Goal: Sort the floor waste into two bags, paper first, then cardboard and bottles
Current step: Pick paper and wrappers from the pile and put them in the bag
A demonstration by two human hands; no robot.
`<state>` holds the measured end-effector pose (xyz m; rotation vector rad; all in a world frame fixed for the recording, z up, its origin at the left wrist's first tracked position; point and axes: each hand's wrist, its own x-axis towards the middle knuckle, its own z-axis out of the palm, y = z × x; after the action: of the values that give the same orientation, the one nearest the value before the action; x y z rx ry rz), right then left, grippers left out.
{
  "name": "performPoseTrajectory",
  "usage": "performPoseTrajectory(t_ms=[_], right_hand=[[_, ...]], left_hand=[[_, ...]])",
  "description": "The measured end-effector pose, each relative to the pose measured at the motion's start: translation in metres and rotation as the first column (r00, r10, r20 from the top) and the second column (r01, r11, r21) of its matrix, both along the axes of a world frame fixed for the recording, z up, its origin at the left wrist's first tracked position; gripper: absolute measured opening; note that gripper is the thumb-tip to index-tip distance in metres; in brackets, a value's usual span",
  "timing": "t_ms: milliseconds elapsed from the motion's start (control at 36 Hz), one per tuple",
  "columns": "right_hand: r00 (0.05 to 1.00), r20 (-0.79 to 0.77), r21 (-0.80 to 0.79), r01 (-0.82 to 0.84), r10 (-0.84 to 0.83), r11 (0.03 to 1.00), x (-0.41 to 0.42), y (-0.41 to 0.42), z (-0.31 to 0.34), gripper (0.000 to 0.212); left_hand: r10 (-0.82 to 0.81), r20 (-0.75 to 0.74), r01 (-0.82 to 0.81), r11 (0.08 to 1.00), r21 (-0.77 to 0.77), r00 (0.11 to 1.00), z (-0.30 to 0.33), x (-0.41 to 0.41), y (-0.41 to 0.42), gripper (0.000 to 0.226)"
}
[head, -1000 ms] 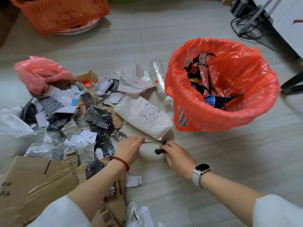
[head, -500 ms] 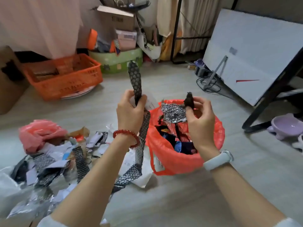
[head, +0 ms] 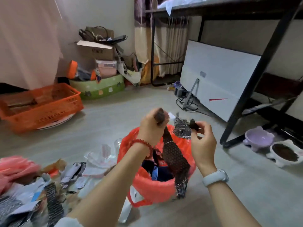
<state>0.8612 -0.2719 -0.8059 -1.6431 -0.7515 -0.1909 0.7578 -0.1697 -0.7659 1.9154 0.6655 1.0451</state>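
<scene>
Left hand (head: 151, 128) gripping dark dotted strip (head: 173, 154) above red bag (head: 152, 189), strip's tail hanging into it, right hand (head: 202, 141) pinching dark scrap (head: 194, 124) above bag

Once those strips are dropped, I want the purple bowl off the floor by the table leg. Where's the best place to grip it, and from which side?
Probably the purple bowl's rim, from above. It stands upright and open-topped on a raised foot, so the near rim is exposed. The table leg stands at its left and a white bowl at its right, so come from the front. Both hands are busy: the left hand and right hand hold strips.
</scene>
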Motion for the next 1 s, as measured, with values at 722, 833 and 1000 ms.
performPoseTrajectory(t_ms=[722, 833, 1000], right_hand=[[0.793, -0.145, -0.854, -0.402, 0.591, 0.330, -0.018, -0.010, -0.023, 0.024], [0.874, 0.283, -0.629, -0.141, 0.395, 0.764, -0.026, 0.000, -0.035, 0.020], [0.773, 0.435, -0.631, -0.103, 0.461, 0.769, -0.042, 0.011, -0.067, 0.016]], left_hand=[[-0.056, -0.800, 0.391, 0.892, 0.229, 0.597, -0.121, -0.110, -0.001, 0.031], [-0.096, -0.693, 0.423, 0.848, 0.318, 0.714, -0.136, -0.119, -0.003, 0.023], [-0.153, -0.789, 0.513, 0.828, 0.226, 0.595, -0.120, -0.138, -0.010, 0.032]])
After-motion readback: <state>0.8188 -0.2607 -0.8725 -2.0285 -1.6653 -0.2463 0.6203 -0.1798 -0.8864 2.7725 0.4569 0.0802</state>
